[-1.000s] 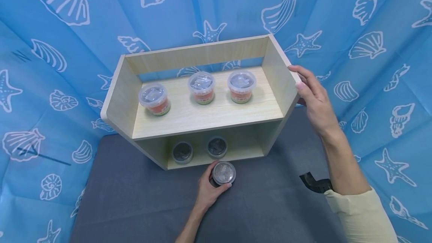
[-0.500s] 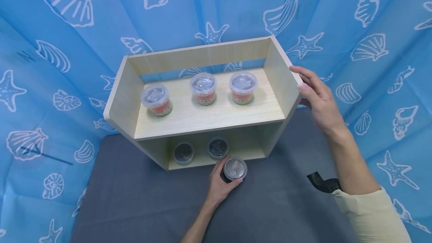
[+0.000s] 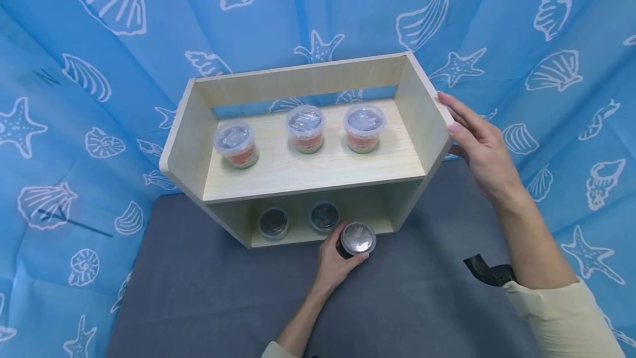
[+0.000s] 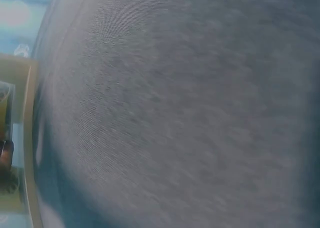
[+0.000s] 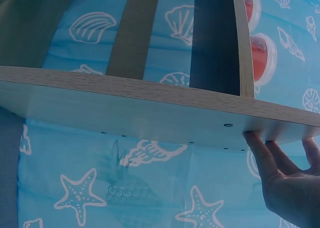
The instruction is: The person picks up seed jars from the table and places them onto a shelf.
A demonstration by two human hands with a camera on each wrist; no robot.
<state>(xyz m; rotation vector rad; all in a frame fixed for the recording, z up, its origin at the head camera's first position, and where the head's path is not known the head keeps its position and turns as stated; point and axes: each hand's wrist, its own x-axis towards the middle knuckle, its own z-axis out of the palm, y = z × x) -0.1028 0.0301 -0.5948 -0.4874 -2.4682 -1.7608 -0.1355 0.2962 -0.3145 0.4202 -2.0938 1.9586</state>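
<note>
In the head view my left hand grips a small round tub with a clear lid and dark contents, at the front edge of the wooden shelf unit. The fingers are behind the tub and the thumb lies along its near side. My right hand touches the unit's right side panel from outside. Its fingertips press against the outer face in the right wrist view. Two dark tubs, one at left and one nearer the middle, stand in the lower compartment.
On the upper board stand three clear-lidded tubs with orange-red sides: left, middle and right. A blue curtain with white shells hangs behind. Dark grey cloth covers the table. The right wrist carries a black mount.
My left hand has carried the dark tub to the right along the front of the lower compartment and slightly toward the unit. The right hand keeps its place on the side panel.
</note>
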